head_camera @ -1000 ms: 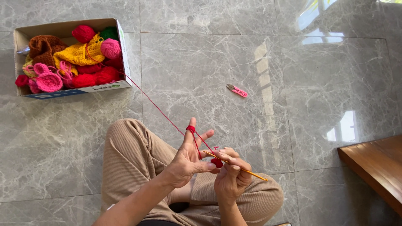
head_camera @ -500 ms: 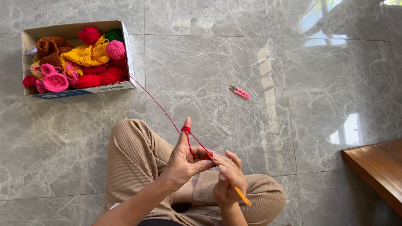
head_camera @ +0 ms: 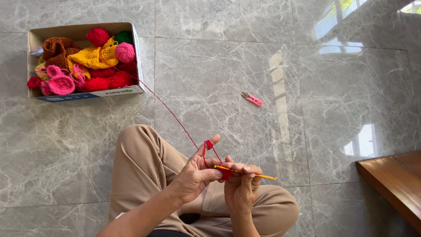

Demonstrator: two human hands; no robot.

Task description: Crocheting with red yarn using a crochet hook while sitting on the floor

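Orange crochet hook (head_camera: 245, 171) pinched in right hand (head_camera: 241, 188), long axis near horizontal, free end pointing right, slightly down. Left hand (head_camera: 197, 173) half open, red yarn (head_camera: 175, 118) looped over raised forefinger, running up-left to cardboard box (head_camera: 83, 94) on floor.

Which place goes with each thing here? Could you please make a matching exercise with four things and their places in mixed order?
Things:
1. pink thread snips
2. orange crochet hook
3. cardboard box
4. red yarn strand

Places:
A. far left on the floor, full of yarn
B. running from the box to the left hand
C. alone on the tiles, right of the box
D. held in the right hand

Pairs: 1-C, 2-D, 3-A, 4-B
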